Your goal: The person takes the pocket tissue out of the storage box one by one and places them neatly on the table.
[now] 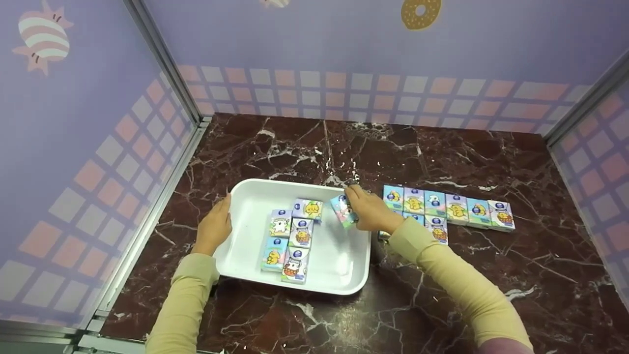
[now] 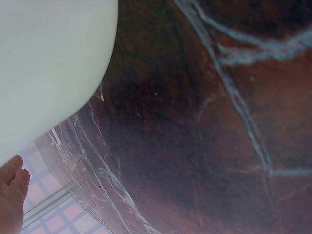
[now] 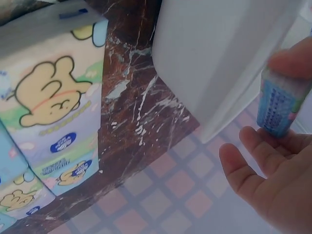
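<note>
Yellow right sleeve (image 1: 454, 275) slants inward — fingers (image 1: 355, 192) pinching a tilted packet (image 1: 340, 209).

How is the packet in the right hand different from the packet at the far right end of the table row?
The held packet is gripped in the right hand, while the end packet lies on the table. That hand hides part of the held packet, but the end packet's whole front shows. The held packet is tilted, while the end packet lies flat beside a neighbouring packet. Both have colourful cartoon prints.

Dk red tabletop (image 1: 491, 275) (white-veined) w/ white tray (image 1: 245, 226), cartoon pkts (image 1: 435, 204) on rt.
</note>
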Demonstrator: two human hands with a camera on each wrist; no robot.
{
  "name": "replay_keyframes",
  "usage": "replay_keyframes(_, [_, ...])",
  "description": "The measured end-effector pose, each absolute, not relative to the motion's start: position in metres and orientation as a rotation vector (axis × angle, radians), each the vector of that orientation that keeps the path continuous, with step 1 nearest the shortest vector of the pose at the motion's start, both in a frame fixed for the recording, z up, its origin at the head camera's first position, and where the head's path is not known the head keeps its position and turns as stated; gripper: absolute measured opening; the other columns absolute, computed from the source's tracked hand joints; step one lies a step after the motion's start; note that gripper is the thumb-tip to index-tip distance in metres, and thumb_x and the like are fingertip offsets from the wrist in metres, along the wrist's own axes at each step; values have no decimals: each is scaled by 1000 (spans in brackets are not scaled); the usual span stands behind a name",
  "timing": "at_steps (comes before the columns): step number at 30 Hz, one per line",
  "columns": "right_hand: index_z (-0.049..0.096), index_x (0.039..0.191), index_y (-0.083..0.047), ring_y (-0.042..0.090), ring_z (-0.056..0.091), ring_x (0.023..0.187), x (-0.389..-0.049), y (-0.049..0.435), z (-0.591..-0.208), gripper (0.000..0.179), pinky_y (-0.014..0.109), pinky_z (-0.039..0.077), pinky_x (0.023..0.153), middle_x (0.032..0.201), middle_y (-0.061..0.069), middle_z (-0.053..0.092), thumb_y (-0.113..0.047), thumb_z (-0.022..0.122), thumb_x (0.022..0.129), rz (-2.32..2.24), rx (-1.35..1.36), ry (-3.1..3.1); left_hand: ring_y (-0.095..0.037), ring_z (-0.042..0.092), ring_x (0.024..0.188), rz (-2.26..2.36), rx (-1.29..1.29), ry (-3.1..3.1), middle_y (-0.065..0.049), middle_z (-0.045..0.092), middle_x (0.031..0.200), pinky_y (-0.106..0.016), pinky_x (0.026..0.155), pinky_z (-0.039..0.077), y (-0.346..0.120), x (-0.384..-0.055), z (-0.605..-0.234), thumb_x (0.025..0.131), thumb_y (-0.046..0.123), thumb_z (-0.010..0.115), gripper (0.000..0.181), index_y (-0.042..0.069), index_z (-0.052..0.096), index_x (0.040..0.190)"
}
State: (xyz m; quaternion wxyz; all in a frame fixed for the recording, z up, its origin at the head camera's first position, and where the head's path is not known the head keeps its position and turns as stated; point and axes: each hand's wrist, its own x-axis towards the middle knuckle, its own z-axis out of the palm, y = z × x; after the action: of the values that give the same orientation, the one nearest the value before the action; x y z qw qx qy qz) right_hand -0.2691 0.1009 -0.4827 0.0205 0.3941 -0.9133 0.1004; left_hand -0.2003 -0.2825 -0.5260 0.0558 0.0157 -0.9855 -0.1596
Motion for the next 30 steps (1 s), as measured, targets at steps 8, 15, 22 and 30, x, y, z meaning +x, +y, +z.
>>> replay_keyframes(8, [36, 127, 6, 30, 53, 95, -266, 116, -474, 84, 45, 49, 75, 120, 19, 42, -3, 69, 50, 442, 1192, -2843, -40, 44, 116, -481, 46, -2976, -24, 43, 130, -52, 94, 39, -283, -200, -527, 89, 9, 42, 50, 2, 28, 137])
replay_keyframes(15, [38, 126, 2, 30, 54, 90, -265, 133, -470, 82, 44, 50, 74, 122, 18, 41, -9, 74, 52, 529, 1158, -2816, -40, 45, 115, -478, 50, -2972, -24, 44, 129, -52, 93, 40, -283, -200, -527, 89, 9, 43, 50, 2, 29, 137])
replay_keyframes(22, [36, 126, 2, 31, 54, 92, -262, 154, -471, 85, 42, 49, 79, 121, 18, 42, -6, 75, 51, 654, 1095, -2836, -38, 46, 115, -491, 29, -2956, -22, 44, 130, -51, 92, 41, -283, -199, -527, 88, 7, 44, 51, 1, 30, 137])
replay_keyframes(30, [36, 125, 4, 35, 54, 94, -260, 184, -475, 88, 47, 48, 82, 122, 19, 42, -7, 76, 48, 610, 980, -2887, -39, 47, 113, -494, 24, -2929, -23, 46, 128, -50, 93, 41, -282, -199, -527, 87, 6, 45, 50, 1, 32, 136])
